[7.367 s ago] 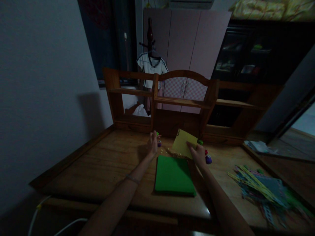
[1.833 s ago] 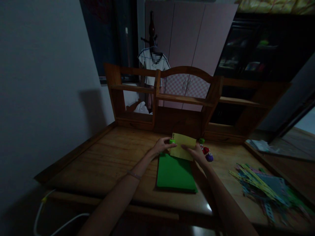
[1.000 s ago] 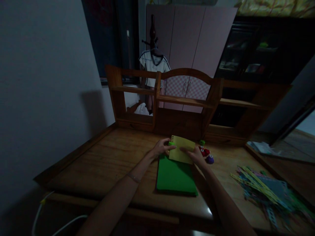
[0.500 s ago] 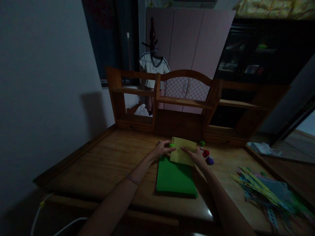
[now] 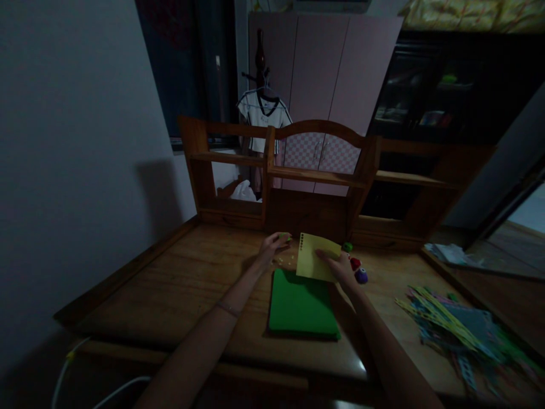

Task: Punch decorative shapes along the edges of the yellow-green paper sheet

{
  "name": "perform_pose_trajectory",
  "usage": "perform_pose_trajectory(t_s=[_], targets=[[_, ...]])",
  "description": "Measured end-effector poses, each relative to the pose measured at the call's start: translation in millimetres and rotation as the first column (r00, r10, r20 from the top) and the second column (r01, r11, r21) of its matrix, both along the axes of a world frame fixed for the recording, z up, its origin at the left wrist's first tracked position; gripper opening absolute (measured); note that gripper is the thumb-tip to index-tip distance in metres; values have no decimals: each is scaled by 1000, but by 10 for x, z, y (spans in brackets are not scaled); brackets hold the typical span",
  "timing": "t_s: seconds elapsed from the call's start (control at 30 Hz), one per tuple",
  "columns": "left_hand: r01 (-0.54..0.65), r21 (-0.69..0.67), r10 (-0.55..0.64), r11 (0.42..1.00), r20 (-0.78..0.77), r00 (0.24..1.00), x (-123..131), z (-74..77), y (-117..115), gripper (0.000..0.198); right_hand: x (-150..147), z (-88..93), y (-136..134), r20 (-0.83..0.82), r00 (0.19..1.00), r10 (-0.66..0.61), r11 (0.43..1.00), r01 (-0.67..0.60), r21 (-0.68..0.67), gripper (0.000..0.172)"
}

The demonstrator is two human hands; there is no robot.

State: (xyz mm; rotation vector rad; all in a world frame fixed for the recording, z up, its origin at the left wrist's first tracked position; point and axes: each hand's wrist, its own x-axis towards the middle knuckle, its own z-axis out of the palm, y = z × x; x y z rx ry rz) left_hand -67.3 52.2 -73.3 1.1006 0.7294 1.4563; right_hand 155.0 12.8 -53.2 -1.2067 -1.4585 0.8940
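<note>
In the head view, the right hand [image 5: 340,269] pinches a yellow rectangular paper sheet [image 5: 309,261] by its right side, over the far edge of a green rectangular pad [image 5: 302,309], probably leaving the sheet's holed left edge free. The left hand [image 5: 268,250], fingers curled, holds a small bright-green tool [image 5: 287,238], now apart from that edge; half a second ago it overlapped it.

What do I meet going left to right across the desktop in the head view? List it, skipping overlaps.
Left hand, small green object in its grip, yellow sheet with punched holes, purple googly-eyed toy, heap of colored paper strips.
</note>
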Motion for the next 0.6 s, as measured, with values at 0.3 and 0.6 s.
perform_pose_trajectory(t_s=[0.3,0.6], targets=[[-26,-86,44,996,216,975,-64,39,-6,34,-12,-49,14,-165,986,26,997,-36,-63,36],[-4,-120,44,993,335,941,-83,-1,63,27,93,-53,93,-435,900,-14,984,-65,-165,46]])
